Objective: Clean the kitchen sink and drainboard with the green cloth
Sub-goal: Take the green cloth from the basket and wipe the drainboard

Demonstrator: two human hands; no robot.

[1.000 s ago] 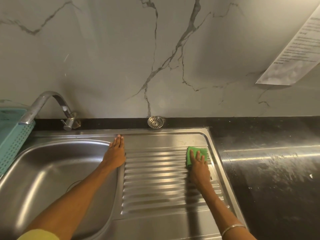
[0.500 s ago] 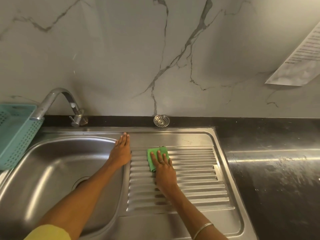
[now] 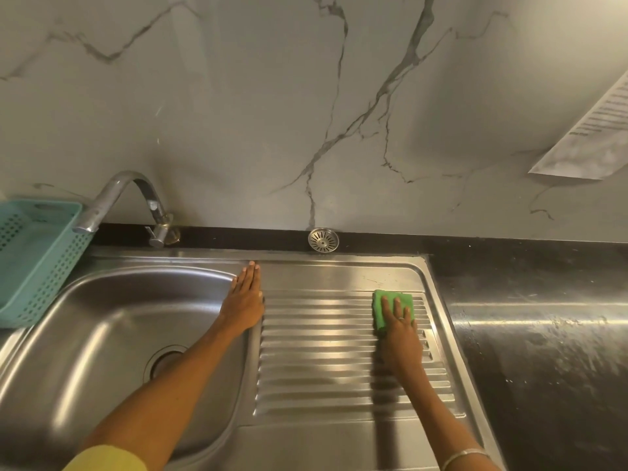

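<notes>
The folded green cloth (image 3: 385,305) lies on the ribbed steel drainboard (image 3: 319,355), near its far right corner. My right hand (image 3: 399,329) presses flat on the cloth, fingers spread over it and covering its near part. My left hand (image 3: 244,302) rests flat, fingers together, on the steel ridge between the sink bowl (image 3: 102,338) and the drainboard, holding nothing. The bowl is at the left with its drain hole (image 3: 163,362) partly behind my left forearm.
A curved steel tap (image 3: 119,195) stands behind the bowl. A teal perforated basket (image 3: 37,260) sits at the far left rim. A round metal strainer (image 3: 323,240) leans on the black ledge behind the drainboard. Smeared black counter (image 3: 543,351) lies to the right. A paper sheet (image 3: 591,130) hangs on the marble wall.
My right hand slid the cloth from the drainboard's right side to its left, then back to the right. My left hand stayed on the ridge.
</notes>
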